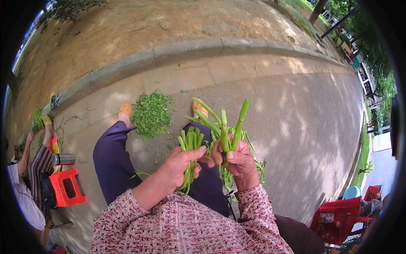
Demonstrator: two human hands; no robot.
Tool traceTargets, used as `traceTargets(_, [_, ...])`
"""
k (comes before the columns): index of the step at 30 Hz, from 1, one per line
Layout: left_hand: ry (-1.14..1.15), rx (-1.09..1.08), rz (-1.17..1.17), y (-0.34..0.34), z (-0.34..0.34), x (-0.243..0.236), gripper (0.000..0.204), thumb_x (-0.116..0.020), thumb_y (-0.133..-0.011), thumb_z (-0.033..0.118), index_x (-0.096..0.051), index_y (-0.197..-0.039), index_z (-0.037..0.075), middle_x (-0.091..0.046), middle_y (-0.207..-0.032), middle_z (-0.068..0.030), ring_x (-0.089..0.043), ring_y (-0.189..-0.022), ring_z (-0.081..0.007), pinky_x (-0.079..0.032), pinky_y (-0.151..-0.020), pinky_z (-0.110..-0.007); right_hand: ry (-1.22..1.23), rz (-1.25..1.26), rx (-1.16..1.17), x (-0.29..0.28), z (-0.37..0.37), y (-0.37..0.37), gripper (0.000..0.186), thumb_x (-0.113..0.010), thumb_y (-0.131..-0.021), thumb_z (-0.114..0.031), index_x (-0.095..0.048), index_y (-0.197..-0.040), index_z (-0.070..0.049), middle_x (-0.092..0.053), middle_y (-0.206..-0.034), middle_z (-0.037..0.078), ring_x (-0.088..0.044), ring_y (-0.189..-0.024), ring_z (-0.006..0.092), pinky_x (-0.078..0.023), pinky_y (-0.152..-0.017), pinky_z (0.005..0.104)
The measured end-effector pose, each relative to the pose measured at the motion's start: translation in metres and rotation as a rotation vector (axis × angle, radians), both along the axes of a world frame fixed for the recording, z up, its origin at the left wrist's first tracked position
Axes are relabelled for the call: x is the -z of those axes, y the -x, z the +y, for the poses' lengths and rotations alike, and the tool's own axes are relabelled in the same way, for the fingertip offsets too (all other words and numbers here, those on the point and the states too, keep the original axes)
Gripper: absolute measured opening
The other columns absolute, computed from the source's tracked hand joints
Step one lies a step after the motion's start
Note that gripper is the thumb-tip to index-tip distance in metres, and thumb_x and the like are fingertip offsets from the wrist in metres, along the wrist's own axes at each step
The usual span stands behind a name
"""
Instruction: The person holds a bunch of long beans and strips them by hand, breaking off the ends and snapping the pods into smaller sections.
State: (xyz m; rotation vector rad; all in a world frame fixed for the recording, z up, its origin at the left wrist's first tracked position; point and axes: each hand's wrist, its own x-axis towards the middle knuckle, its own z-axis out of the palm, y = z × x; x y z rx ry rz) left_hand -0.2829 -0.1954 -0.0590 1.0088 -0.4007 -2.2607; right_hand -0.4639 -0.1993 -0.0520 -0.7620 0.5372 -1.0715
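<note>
My left hand (175,165) is closed around a bundle of green vegetable stems (191,139), cut or snapped ends pointing up and away from me. Close beside it, my right hand (242,163) grips a few thicker green stems (239,127) that fan out above the fingers. The fingertips of both hands almost meet between the two bunches. Below the right hand hang thin, leafy stems (227,178), partly hidden by the hands and my leg. A heap of loose green leaves (151,115) lies on the ground between my feet.
At the left, another person sits by a red plastic stool (68,187) and a metal thermos (63,159); more greens (39,118) lie near that person's foot. A red bag (340,218) stands at the lower right. A concrete curb (182,51) crosses ahead, with bare soil beyond.
</note>
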Motion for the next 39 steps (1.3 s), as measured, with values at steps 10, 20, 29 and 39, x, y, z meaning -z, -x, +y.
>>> traceTargets(10, [0.030, -0.230, -0.107, 0.002, 0.007, 0.013, 0.027, -0.067, -0.079, 0.008, -0.056, -0.102, 0.002, -0.063, -0.074, -0.0094, -0.050, -0.047, -0.0102, -0.040, -0.039, -0.024, 0.042, 0.135, -0.158, -0.014, 0.005, -0.004, 0.030, -0.065, -0.079, -0.020, -0.054, -0.094, 0.003, -0.059, -0.080, 0.015, -0.060, -0.076, 0.0270, -0.049, -0.072, 0.0384])
traceTargets(20, [0.449, -0.746, -0.389, -0.044, -0.006, -0.003, 0.028, -0.067, -0.074, -0.001, -0.053, -0.098, 0.003, -0.054, -0.074, -0.0016, -0.044, -0.049, -0.0065, -0.039, -0.045, -0.020, 0.097, 0.338, 0.038, 0.008, -0.012, -0.008, 0.031, -0.054, -0.091, -0.016, -0.050, -0.118, -0.003, -0.057, -0.109, 0.006, -0.058, -0.087, 0.0149, -0.048, -0.081, 0.0295])
traceTargets(29, [0.587, -0.825, -0.244, -0.100, -0.022, 0.038, 0.023, -0.063, -0.085, 0.010, -0.056, -0.107, 0.007, -0.045, -0.063, 0.0051, -0.039, -0.047, -0.0025, -0.035, -0.043, -0.018, 0.025, 0.217, 0.239, 0.034, -0.001, 0.023, 0.021, -0.055, -0.091, -0.018, -0.051, -0.107, -0.005, -0.057, -0.086, 0.004, -0.050, -0.061, 0.0071, -0.043, -0.057, 0.0199])
traceTargets(39, [0.697, -0.621, -0.476, -0.080, 0.005, 0.034, 0.029, -0.065, -0.078, 0.010, -0.052, -0.104, 0.003, -0.047, -0.067, 0.0014, -0.038, -0.044, -0.0039, -0.032, -0.039, -0.018, 0.052, 0.037, 0.277, 0.022, -0.005, 0.036, 0.025, -0.062, -0.087, -0.019, -0.053, -0.105, -0.005, -0.056, -0.087, 0.003, -0.048, -0.062, 0.0048, -0.041, -0.053, 0.0176])
